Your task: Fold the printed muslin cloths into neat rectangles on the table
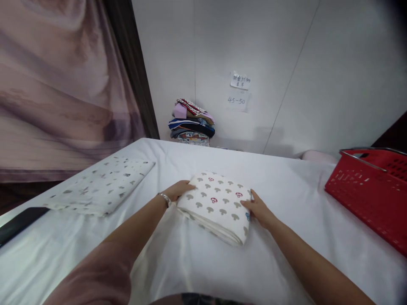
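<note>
A folded cream cloth with a mushroom print (219, 203) lies in the middle of a table under a white sheet (190, 262). My left hand (178, 189), with a bracelet at the wrist, grips the cloth's left edge with its fingers curled on it. My right hand (258, 209) holds the cloth's right edge, thumb on top and fingers tucked under the side. Both hands are closed on the folded cloth.
A second folded patterned cloth (101, 186) lies at the left. A red plastic basket (372, 190) stands at the right edge. A pile of folded clothes (192, 123) sits against the far wall under paper notes (239, 91). A dark flat object (19, 222) lies at the near left.
</note>
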Action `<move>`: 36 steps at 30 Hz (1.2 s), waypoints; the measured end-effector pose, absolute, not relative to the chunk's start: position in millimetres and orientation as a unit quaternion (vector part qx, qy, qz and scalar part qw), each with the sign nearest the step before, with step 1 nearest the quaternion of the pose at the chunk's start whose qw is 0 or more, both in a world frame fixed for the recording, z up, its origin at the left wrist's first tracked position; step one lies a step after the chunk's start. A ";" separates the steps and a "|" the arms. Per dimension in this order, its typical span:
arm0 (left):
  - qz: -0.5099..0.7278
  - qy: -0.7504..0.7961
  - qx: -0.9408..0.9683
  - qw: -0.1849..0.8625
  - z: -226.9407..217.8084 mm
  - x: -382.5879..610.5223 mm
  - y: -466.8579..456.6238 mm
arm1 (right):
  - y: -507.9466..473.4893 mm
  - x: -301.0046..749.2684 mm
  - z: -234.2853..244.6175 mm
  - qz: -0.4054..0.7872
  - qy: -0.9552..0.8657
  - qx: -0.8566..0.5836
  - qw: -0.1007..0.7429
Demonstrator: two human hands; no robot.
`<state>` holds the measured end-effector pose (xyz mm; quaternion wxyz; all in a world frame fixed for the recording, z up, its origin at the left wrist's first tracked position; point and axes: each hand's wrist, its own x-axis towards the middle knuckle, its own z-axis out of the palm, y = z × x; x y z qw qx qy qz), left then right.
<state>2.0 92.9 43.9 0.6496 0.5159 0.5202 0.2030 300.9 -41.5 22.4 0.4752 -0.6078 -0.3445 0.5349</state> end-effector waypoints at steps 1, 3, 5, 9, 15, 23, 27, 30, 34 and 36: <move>0.206 0.508 0.516 0.658 45.5 2.7 92.8 | -37.0 301.0 24.3 0.519 -0.340 -0.612 0.490; 0.213 0.482 0.516 0.675 47.8 5.6 93.2 | -26.3 306.5 29.6 0.481 -0.344 -0.619 0.517; 0.215 0.489 0.538 0.652 47.0 10.8 95.3 | -14.6 316.1 34.9 0.442 -0.366 -0.619 0.537; 0.203 0.570 0.593 0.532 34.8 23.6 103.2 | 1.8 333.3 29.9 0.387 -0.378 -0.689 0.483; 0.217 0.630 0.656 0.356 24.7 23.8 101.3 | -18.7 339.8 4.5 0.233 -0.503 -0.707 0.440; 0.246 0.332 0.906 0.092 22.0 20.9 54.1 | -75.6 317.7 14.4 0.124 -0.729 -0.585 0.333; 0.217 0.225 0.948 0.055 16.5 17.6 50.3 | -82.6 313.0 16.2 0.066 -0.777 -0.561 0.278; 0.218 0.207 0.953 0.037 16.0 15.4 53.5 | -78.6 308.8 17.9 0.029 -0.779 -0.569 0.261; 0.213 0.205 0.955 0.016 15.6 15.3 52.9 | -70.8 298.4 21.3 0.006 -0.789 -0.570 0.228; 0.215 0.214 0.953 0.010 14.7 16.0 50.5 | -67.4 293.6 22.3 0.000 -0.790 -0.574 0.215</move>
